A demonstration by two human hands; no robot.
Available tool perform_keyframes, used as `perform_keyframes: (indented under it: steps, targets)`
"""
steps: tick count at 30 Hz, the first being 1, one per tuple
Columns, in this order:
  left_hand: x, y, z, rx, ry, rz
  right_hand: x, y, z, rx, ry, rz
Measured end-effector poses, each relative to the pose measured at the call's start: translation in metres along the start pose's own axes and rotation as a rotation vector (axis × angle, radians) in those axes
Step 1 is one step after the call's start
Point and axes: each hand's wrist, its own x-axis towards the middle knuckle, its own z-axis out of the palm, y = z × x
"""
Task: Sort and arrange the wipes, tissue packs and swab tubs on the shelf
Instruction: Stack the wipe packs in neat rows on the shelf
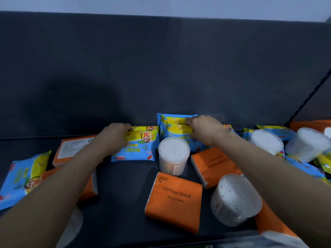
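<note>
Dark grey shelf (121, 185) with a dark back panel (161, 68) behind it, and stuff scattered all over. Taking the upright swab tub (173, 154) in the middle as the clock centre: my left hand (114, 138) has its fingers curled over the top edge of a blue-and-yellow wipes pack (138, 149) lying just beside the tub at 9 o'clock. My right hand (206, 129) grips the yellow band of a second wipes pack (172, 126), which is tipped up against the back panel at 12 o'clock. An orange COTTON TISSUE pack (175, 199) lies at 6 o'clock. Another orange tissue pack (213, 165) sits at 3 o'clock, partly under my right forearm. A tipped swab tub (236, 199) lies on its side at 4 o'clock. A third wipes pack (23, 176) is far out toward 9 o'clock, past my left forearm.
</note>
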Motion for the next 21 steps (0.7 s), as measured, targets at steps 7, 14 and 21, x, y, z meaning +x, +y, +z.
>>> perform_keyframes:
  steps: [7, 14, 21]
  targets:
    - [-0.002, -0.002, 0.004, 0.145, 0.007, 0.065, -0.006, -0.007, -0.002, -0.112, 0.088, 0.050]
    - [-0.009, -0.003, 0.004, 0.134, -0.026, 0.069, -0.015, -0.005, -0.001, -0.111, 0.133, 0.029]
    - [-0.017, 0.014, -0.008, 0.017, 0.171, 0.225, -0.043, 0.016, -0.014, 0.011, 0.132, 0.056]
